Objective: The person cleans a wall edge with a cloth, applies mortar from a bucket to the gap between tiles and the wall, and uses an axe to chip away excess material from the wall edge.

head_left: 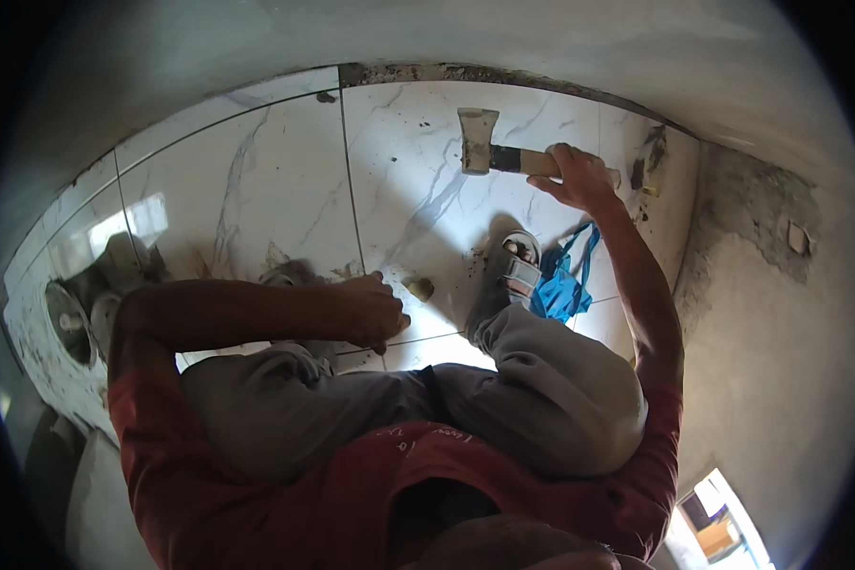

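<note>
My right hand [579,179] is wrapped round the wooden handle of a hatchet [479,141], reaching out over the far right part of the tiles. Its dull metal head points left, and a dark band circles the handle beside it. Whether the hatchet touches the floor, I cannot tell. In front of my left knee my left hand [375,313] is closed, its fingers curled; what it may hold is hidden. White marble-patterned tiles [285,180] with grey veins and dark joints lie beneath both hands.
A blue cloth bag [562,285] lies beside my sandalled right foot [521,256]. Small crumbs of mortar dot the tiles. Bare plaster walls rise at the far side [541,38] and at the right [760,332]. Dusty rounded objects [71,323] stand at the left.
</note>
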`<state>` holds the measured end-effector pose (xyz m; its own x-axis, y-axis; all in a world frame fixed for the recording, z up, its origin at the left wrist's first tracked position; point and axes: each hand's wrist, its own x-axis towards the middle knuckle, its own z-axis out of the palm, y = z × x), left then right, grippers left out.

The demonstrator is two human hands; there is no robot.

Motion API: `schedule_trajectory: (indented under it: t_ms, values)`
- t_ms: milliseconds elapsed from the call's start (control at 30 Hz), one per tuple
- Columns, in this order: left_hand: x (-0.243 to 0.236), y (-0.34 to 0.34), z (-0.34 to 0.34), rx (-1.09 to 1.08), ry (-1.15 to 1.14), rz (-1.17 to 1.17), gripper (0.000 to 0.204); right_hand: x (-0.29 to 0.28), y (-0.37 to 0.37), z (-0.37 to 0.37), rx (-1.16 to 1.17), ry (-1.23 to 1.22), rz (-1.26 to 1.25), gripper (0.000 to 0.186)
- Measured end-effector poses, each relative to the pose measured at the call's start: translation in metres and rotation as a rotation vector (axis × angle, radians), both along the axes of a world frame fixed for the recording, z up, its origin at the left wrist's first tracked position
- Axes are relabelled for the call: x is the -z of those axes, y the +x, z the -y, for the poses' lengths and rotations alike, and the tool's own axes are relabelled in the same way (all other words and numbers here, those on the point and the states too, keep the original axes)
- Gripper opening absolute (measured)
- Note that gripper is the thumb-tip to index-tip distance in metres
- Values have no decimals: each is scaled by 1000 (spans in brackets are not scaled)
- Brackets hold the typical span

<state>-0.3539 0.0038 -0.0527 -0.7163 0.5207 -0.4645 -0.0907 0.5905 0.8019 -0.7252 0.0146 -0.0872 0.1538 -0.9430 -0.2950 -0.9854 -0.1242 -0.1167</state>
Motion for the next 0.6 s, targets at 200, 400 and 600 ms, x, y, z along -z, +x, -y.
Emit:
schedule_trajectory:
  t_ms: [200, 400, 600]
  values:
    - [-52, -50, 15, -237, -198, 110, 45, 62, -44, 48, -35, -87, 55, 54]
    - [-143, -49, 20, -704, -460, 198, 57, 78, -42, 55, -347, -158, 280, 53]
    - [-223, -63, -12, -933, -556, 261, 60, 89, -71, 65, -199, -128, 246, 53]
